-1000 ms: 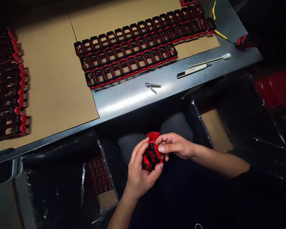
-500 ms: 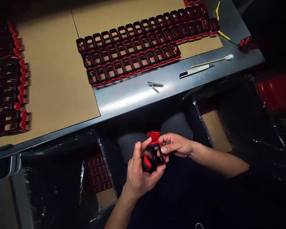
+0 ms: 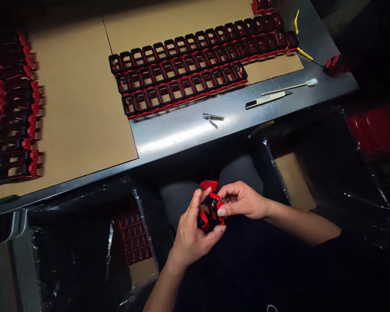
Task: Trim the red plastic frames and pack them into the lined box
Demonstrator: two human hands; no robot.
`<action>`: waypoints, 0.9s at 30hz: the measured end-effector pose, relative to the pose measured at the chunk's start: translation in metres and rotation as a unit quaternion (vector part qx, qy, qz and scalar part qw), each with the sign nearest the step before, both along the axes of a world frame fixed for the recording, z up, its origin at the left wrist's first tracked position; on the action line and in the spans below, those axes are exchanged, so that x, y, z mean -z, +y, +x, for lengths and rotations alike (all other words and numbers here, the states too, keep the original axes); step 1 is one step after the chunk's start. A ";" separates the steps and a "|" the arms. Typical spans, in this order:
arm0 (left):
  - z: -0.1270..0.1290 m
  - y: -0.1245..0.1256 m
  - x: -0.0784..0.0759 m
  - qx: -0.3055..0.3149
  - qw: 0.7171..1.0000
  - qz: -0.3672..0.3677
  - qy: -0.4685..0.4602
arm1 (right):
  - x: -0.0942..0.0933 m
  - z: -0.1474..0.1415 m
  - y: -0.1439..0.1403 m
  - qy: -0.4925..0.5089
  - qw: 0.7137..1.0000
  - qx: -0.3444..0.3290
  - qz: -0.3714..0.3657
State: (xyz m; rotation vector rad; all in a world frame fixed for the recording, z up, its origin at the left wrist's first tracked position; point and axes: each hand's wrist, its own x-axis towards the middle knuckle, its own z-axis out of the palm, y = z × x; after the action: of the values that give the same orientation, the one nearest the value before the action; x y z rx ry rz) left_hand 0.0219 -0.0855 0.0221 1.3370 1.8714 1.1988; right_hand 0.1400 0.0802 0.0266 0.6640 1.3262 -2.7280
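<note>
Two bare hands work over the lap, below the steel bench (image 3: 182, 135). Left hand (image 3: 193, 236) cradles a red-and-black plastic frame (image 3: 218, 203), plus a second red-and-black piece (image 3: 204, 220), fingers partly hiding both; right hand (image 3: 243, 201) pinches the frame's side. Three rows of similar frames (image 3: 182, 77) on cardboard (image 3: 81, 108). Nail clippers (image 3: 214, 116), craft knife (image 3: 266, 100), cotton swab (image 3: 289, 88) on bare metal between rows and bench edge.
</note>
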 end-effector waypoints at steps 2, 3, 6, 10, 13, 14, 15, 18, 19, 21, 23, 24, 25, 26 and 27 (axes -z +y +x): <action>-0.001 0.000 0.000 -0.012 0.999 -0.025 -0.023 | -0.005 0.002 0.000 0.022 0.991 0.012 0.132; -0.002 0.000 -0.001 -0.019 0.998 -0.046 -0.048 | -0.007 0.003 0.000 0.037 0.978 0.016 0.203; -0.004 0.000 -0.005 -0.040 0.982 -0.111 -0.150 | -0.008 0.006 0.001 0.080 0.931 0.021 0.355; -0.004 0.003 -0.010 -0.059 0.964 -0.143 -0.216 | -0.005 0.006 0.002 0.112 0.924 0.026 0.366; -0.005 0.006 -0.013 -0.067 0.968 -0.123 -0.206 | 0.000 0.006 0.003 0.125 0.934 0.028 0.334; -0.005 0.007 -0.014 -0.069 0.970 -0.117 -0.201 | 0.001 0.006 0.003 0.128 0.937 0.026 0.325; -0.006 0.009 -0.014 -0.070 0.972 -0.113 -0.196 | 0.003 0.006 0.003 0.130 0.939 0.023 0.318; -0.008 0.012 -0.017 -0.073 0.974 -0.114 -0.180 | 0.006 0.006 0.002 0.142 0.941 0.010 0.308; -0.009 0.013 -0.017 -0.073 0.975 -0.116 -0.175 | 0.007 0.007 0.002 0.146 0.940 0.006 0.309; -0.010 0.014 -0.019 -0.068 0.976 -0.119 -0.171 | 0.008 0.007 0.001 0.147 0.937 0.005 0.316; -0.011 0.014 -0.021 -0.060 0.976 -0.114 -0.173 | 0.009 0.007 0.001 0.147 0.935 0.007 0.322; -0.011 0.013 -0.021 -0.056 0.977 -0.109 -0.175 | 0.009 0.007 0.001 0.149 0.934 0.007 0.324; -0.011 0.013 -0.022 -0.054 0.977 -0.104 -0.178 | 0.009 0.007 0.001 0.151 0.933 0.008 0.326; -0.011 0.013 -0.022 -0.053 0.977 -0.099 -0.181 | 0.009 0.007 0.001 0.155 0.932 0.009 0.329; -0.011 0.013 -0.022 -0.053 0.977 -0.098 -0.183 | 0.009 0.007 0.001 0.158 0.930 0.010 0.332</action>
State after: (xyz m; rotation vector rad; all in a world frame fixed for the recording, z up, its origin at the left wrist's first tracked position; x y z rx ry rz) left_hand 0.0110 -0.0728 0.0440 0.8543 1.7543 1.1844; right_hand 0.1471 0.0807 0.0173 0.2400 2.3656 -2.4344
